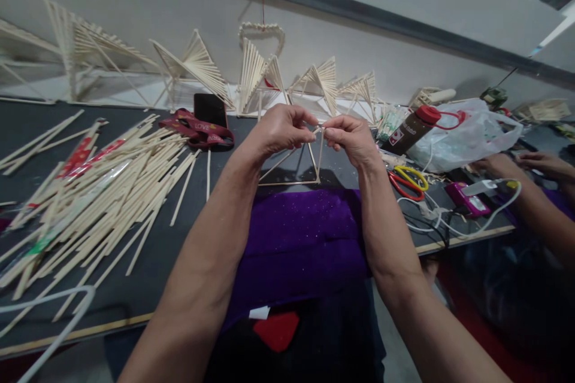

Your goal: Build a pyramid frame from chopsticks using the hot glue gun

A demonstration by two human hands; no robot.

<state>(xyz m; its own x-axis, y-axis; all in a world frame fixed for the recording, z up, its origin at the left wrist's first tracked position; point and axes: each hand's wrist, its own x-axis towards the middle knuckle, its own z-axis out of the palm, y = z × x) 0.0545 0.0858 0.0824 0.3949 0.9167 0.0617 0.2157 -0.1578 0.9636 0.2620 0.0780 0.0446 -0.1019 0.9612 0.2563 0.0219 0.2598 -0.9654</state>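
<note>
A small frame of thin wooden sticks stands on the dark table, its slanted sticks rising to a peak. My left hand pinches at that peak from the left, thumb and fingertips together. From the other side, my right hand closes its fingertips on the same joint, almost touching the left ones. The exact contact and any small piece between the fingertips are too small to make out. A purple cloth lies below the frame, across the table's front edge and lap.
Loose sticks spread at left, near a red lanyard and a phone. Fan-shaped stick models line the wall. At right are scissors, a bottle, a plastic bag, a purple power strip and another person's hands.
</note>
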